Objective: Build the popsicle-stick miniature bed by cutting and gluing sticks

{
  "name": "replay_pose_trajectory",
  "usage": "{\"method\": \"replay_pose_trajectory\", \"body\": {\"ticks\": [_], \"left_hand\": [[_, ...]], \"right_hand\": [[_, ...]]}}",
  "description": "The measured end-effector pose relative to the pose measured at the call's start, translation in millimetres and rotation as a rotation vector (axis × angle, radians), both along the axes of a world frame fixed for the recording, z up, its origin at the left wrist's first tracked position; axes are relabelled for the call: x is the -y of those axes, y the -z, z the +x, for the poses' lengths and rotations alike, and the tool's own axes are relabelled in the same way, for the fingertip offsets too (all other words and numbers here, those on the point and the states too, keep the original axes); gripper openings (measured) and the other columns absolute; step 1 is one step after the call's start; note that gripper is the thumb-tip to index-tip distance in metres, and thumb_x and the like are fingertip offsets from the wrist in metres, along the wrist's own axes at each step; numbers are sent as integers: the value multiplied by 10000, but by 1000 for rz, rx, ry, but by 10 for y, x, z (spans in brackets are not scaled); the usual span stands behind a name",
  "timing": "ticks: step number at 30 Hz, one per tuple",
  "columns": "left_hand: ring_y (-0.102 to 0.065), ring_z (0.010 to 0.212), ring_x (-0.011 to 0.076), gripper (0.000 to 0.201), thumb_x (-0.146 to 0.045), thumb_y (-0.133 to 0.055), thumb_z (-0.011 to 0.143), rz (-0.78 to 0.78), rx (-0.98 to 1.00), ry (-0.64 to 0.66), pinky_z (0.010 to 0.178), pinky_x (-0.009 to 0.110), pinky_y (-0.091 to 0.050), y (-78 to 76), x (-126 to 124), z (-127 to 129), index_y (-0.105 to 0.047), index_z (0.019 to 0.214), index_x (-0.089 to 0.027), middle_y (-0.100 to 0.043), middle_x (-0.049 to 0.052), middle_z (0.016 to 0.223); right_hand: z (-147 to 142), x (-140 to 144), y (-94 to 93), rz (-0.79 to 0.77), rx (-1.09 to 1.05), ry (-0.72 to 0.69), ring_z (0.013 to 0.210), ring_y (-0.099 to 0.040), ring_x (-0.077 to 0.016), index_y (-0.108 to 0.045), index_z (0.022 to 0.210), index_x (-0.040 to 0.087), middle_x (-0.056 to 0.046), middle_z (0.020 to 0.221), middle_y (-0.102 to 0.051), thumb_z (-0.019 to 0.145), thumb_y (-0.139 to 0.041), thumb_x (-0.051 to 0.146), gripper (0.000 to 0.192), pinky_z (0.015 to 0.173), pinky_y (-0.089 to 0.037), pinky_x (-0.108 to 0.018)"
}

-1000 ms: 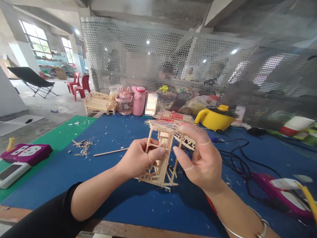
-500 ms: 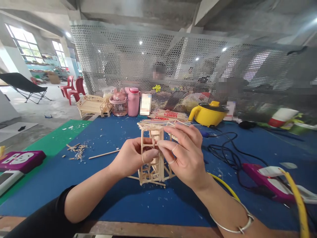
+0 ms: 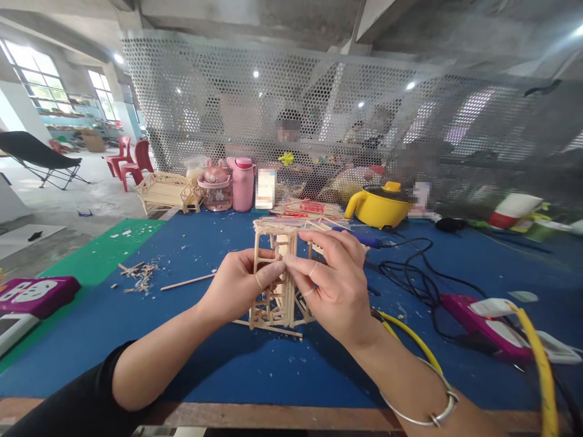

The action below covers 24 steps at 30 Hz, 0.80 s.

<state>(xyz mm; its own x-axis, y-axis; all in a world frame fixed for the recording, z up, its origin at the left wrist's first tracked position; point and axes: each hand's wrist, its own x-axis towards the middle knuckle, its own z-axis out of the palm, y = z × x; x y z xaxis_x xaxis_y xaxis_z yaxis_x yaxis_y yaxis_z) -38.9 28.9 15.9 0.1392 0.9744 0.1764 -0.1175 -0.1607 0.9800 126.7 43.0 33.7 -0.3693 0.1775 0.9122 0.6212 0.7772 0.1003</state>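
Clearly both hands, left hand at nine o'clock and right hand at three, pinch the pale wooden stick-frame tower; squeezing harder could snap its thin glued struts.

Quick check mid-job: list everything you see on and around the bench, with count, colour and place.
stick model: one, pale wood, upright at centre, held in both hands
loose stick: one, pale, on the mat left of the model
stick scraps: small pile, pale, further left
blue mat: one, covers the bench
power strip: one, purple, far left
stick bed frame: one, pale, back left
bottles: two, pink, back centre
yellow pot: one, back right
black cables: tangle, right
left hand: grips the model's left side
right hand: pinches the model's frame; silver bangle on the wrist
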Motion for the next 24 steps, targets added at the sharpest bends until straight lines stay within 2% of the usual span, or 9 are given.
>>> {"method": "replay_pose_trajectory", "body": {"ticks": [3, 6, 9, 12, 19, 24], "left_hand": [[-488, 502, 52, 245, -362, -681, 728, -35, 30, -49, 507, 166, -414, -36, 28, 30, -623, 799, -135, -586, -35, 573], [-510, 509, 57, 233, -342, -687, 716, -59, 34, -72, 508, 164, -427, -69, 51, 58, -599, 757, -130, -595, -31, 577], [-528, 520, 67, 223, -332, -685, 710, -52, 5, -100, 510, 168, -436, -60, 62, 76, -595, 748, -131, -603, -26, 584], [-524, 527, 68, 215, -338, -677, 717, 9, -36, -151, 507, 168, -428, -19, 56, 80, -609, 756, -139, -607, -25, 597], [-506, 516, 74, 260, -396, -662, 722, 10, -45, -230, 490, 178, -418, 8, 38, 83, -609, 745, -142, -597, -18, 594], [-509, 526, 75, 246, -381, -660, 724, 39, -70, -258, 522, 188, -435, 16, 66, 94, -594, 722, -144, -586, -22, 598]], "right_hand": [[14, 11, 15, -75, 3, -73, 1008, -541, -226, -649, 963, 244, -71, 1066, -598, 761, -618, 112, 243, 902, -426, -467], [35, 8, 49, -229, -175, -185, 987, -549, -208, -555, 1084, 201, -79, 1027, -563, 766, -570, 105, 332, 861, -472, -418], [36, 6, 81, -289, -275, -198, 896, -556, -189, -561, 991, 190, -57, 934, -544, 744, -594, 119, 259, 797, -492, -383], [11, 7, 107, -261, -159, -177, 818, -552, -164, -633, 890, 188, -39, 842, -536, 745, -607, 110, 167, 732, -492, -335], [-47, -20, 156, -311, -208, -183, 811, -596, -142, -638, 872, 201, -24, 834, -605, 779, -593, 107, 140, 720, -501, -289], [-60, 0, 152, -352, -213, -191, 660, -569, -112, -632, 845, 183, -19, 765, -600, 787, -597, 120, 93, 579, -485, -246]]}}
